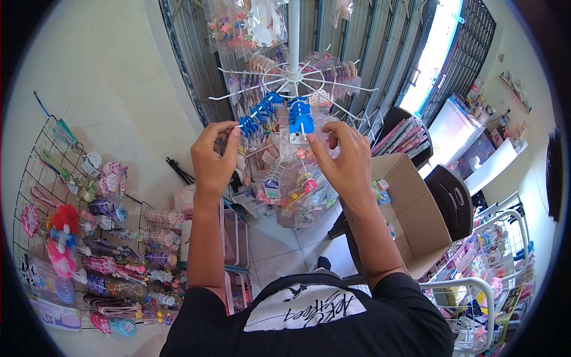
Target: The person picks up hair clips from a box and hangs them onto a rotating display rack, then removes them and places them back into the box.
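Note:
A white revolving display rack (294, 77) stands before me, with prongs spreading from its hub. My left hand (215, 156) has thumb and index finger closed at the tip of a white prong (239, 126) strung with blue-topped packets (262, 109). Beside it, another prong carries a row of blue hang cards (300, 113), the front one above a clear packet. My right hand (345, 156) is at the right of that row, thumb tip close to the front card and index finger bent apart from it. Bagged hair accessories (285, 178) hang below, between my hands.
An open cardboard box (410, 208) stands at right, near dark chairs (449, 199). On the left wall, a wire grid (35, 172) holds several accessories. Plastic baskets (236, 238) stand below my left arm. A white wire rack (476, 285) is at lower right.

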Motion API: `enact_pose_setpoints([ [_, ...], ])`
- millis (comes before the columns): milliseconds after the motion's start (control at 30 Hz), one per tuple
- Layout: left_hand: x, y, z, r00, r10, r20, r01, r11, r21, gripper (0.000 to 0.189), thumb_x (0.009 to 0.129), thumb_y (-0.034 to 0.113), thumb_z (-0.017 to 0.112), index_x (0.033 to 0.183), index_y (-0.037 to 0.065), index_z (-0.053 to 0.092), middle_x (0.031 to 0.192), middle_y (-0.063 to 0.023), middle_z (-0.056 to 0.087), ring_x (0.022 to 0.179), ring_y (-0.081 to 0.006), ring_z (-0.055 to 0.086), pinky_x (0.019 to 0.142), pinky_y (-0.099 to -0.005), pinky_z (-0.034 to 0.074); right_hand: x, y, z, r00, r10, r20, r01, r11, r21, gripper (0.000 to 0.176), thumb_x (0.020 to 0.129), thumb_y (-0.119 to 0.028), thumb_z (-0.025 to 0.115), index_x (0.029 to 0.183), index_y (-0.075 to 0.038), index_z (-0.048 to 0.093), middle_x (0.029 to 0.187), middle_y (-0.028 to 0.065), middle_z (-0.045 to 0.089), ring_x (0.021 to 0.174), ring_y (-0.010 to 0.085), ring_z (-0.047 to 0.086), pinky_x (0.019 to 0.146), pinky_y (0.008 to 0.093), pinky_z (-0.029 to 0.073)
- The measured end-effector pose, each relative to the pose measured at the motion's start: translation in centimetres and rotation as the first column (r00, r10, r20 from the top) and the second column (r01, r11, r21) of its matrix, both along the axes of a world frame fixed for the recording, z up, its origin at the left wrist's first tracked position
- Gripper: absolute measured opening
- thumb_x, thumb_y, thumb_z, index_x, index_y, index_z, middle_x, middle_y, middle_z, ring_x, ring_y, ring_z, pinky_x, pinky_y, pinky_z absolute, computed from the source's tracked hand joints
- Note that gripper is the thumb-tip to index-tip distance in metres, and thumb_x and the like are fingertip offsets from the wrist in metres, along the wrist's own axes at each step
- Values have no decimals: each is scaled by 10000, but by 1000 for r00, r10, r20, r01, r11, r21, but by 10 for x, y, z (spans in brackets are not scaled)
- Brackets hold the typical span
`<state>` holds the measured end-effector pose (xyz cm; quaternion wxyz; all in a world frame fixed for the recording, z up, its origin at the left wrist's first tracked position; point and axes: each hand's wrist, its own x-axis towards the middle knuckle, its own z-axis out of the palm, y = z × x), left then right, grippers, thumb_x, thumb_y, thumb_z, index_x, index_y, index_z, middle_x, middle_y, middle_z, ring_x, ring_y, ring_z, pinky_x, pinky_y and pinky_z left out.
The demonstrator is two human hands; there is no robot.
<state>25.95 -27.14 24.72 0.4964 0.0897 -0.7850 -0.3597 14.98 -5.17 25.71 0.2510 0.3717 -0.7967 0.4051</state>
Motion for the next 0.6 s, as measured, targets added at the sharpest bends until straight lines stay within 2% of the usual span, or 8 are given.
enact_pose_setpoints([
  [67,0,0,-1,1000,5,9,-5,1000,10,103,881,39,691,971,-9,704,841,-77,675,739,-124,600,668,-271,475,2,6,3,988,50,-146,-67,991,-116,194,855,-215,724,918,-45,654,854,85,627,806,253,570,750,395,417],
  [133,-1,-2,-5,999,3,-41,-6,998,-70,125,892,91,698,1005,44,724,865,-10,671,739,-45,555,536,-210,348,-2,8,9,966,84,-245,-118,985,-128,183,848,-191,722,939,-46,659,895,87,633,844,259,569,778,397,428],
  [200,0,0,-3,999,26,-29,-28,996,-85,131,885,85,700,1009,48,722,885,-11,671,757,-55,559,551,-216,357,-10,10,20,934,113,-340,-167,977,-134,180,840,-167,720,960,-46,663,936,88,640,881,265,569,806,400,439],
  [267,0,2,-2,999,48,-16,-49,994,-100,139,879,78,703,1014,51,721,904,-13,670,774,-64,563,567,-222,366,-25,8,36,880,179,-440,-191,981,18,192,832,-124,704,1008,-57,668,985,76,648,923,277,568,838,409,449],
  [367,-1,6,-1,993,53,-105,-70,982,-172,174,873,61,696,1046,61,710,946,-22,668,793,-90,568,596,-232,378,-46,5,56,860,298,-414,-245,953,177,199,825,-90,699,1019,-58,669,1024,76,653,957,288,577,846,408,459],
  [433,4,14,3,969,130,-208,-183,949,-256,166,888,28,666,1053,38,684,978,-53,662,811,-123,575,619,-241,392,-44,11,63,856,290,-428,-250,957,148,204,821,-85,704,1020,-53,673,1021,82,653,974,294,578,849,409,460],
  [533,21,34,-7,943,92,-321,-172,957,-232,173,846,32,686,1018,42,672,900,-93,658,763,-185,606,639,-285,448,-45,43,59,852,298,-430,-285,954,97,246,832,-100,717,1069,-43,680,996,94,672,1001,291,609,854,393,470],
  [600,23,54,-26,860,-151,-488,-80,904,-420,164,831,39,690,991,59,663,848,-109,655,707,-210,622,611,-302,468,-56,86,43,842,514,-160,-520,854,5,306,840,-113,729,1127,-23,671,1007,101,684,984,253,633,845,363,479],
])
